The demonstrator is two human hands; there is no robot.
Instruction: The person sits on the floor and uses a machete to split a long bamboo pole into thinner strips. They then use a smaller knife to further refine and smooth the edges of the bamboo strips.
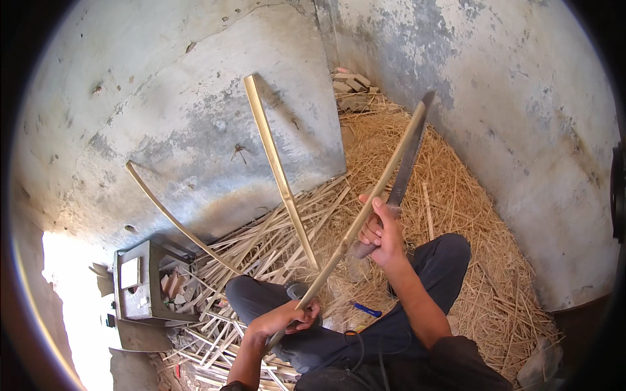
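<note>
A long, slightly curved bamboo strip (347, 241) slants across in front of me, from lower left to upper right. Its lower part lies in my left hand (282, 319), whose fingers are curled round it above my left thigh. My right hand (386, 238) is closed round the handle of a machete, with a thumb and finger also against the strip. The dark machete blade (409, 159) points up and away, close beside the strip's upper half; whether the two touch is hard to tell.
Two more bamboo strips, one wide (272, 153) and one thin (169, 214), lean on the left wall. A heap of split strips (261, 244) lies below them; shavings (476, 260) cover the right floor. A blue tool (367, 309) lies between my legs, an old cabinet (134, 303) at left.
</note>
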